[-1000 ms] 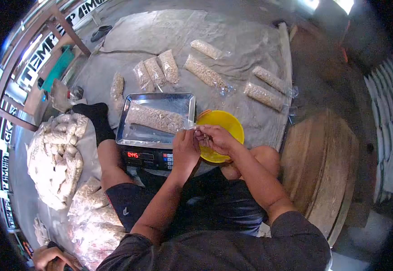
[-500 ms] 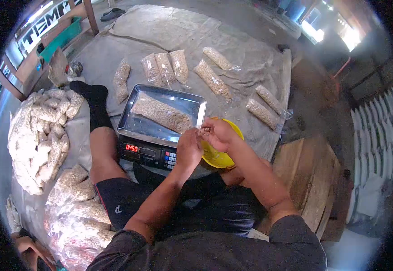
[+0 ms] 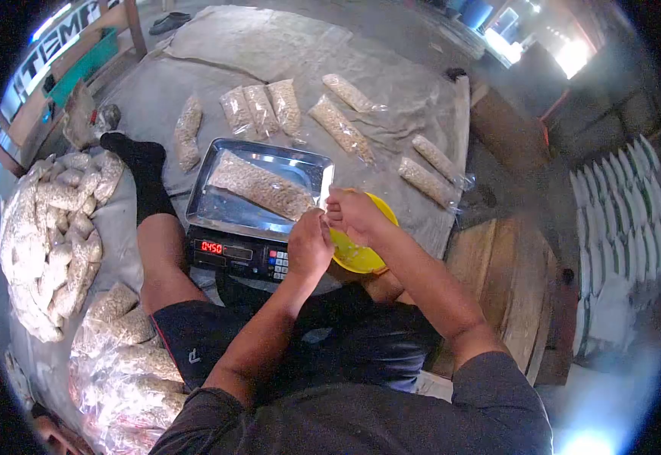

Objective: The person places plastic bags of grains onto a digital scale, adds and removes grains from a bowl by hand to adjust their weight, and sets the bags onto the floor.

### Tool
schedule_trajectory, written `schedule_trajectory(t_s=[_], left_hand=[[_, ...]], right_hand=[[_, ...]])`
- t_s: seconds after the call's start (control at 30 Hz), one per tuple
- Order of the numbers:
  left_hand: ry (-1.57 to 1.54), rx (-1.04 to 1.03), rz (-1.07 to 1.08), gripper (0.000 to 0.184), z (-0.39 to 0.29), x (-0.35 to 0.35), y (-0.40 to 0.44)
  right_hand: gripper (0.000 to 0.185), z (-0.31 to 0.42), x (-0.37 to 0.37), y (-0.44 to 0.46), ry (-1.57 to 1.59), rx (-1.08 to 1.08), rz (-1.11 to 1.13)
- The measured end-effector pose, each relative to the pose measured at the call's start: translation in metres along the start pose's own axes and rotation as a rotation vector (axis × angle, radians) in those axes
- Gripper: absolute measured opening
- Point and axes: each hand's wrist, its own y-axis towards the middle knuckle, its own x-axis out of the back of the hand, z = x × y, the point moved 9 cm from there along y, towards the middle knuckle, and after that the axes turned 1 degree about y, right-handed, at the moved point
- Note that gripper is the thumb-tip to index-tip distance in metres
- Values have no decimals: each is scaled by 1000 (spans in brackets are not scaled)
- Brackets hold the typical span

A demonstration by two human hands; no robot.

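A clear plastic bag of pale beans [image 3: 258,184] lies slantwise in the steel pan [image 3: 203,199] of a digital scale [image 3: 228,252], whose red display reads 0.450. At the bag's right end, over the pan's front right corner, my left hand [image 3: 311,244] is closed with its fingers pinching the plastic end. My right hand [image 3: 355,216] is closed too, close beside the left, its fingertips together at the same end of the bag. The plastic between the fingers is mostly hidden. Under my right hand is a yellow bowl [image 3: 362,259] with some pale beans inside.
Several filled bags [image 3: 285,108] lie on the grey sheet [image 3: 270,45] beyond the scale, others [image 3: 427,182] to the right. A big heap of filled bags [image 3: 53,243] sits left of my leg, with more bags [image 3: 129,364] below. Wooden boards [image 3: 497,280] are at right.
My right hand's fingers have drawn closer together at the bag's end. The whole scene has shifted slightly left in view; the bag stays in the pan and the display is unchanged.
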Motion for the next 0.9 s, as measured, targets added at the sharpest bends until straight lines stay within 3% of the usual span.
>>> schedule_trajectory(t_s=[0.1,0.2,0.3,0.37,0.4,0.5,0.53,0.63,0.73,0.83,0.9], left_hand=[[10,11,-2,15,3,-2,-6],[-105,162,13,18,-4,7,-14],[-334,580,40,24,18,-32,-78],[-502,1114,318,35,31,-76,-149],[-533,1173,384,37,32,-87,-159],[-636,1245,437,30,40,-106,-169],[-685,1254,453,28,45,-113,-168],[-747,1280,496,24,50,-126,-168],[-727,1183,475,23,46,-125,-162],[-737,1151,448,23,45,-119,-163],[-728,1142,449,23,41,-116,-158]], right_hand=[[27,33,27,-12,-843,349,-229],[33,63,28,-66,-1178,242,-435],[35,-15,83,4,-1376,296,-303],[34,-50,89,15,-1459,662,-312],[33,-52,81,14,-1488,859,-320],[31,-59,57,-9,-1373,280,78],[30,-50,57,-16,-1363,276,32],[31,-23,90,-11,-1685,555,-284],[30,-60,86,2,-1919,380,-85],[33,-91,70,-9,-1407,18,216],[31,-72,69,-6,-1361,222,65]])
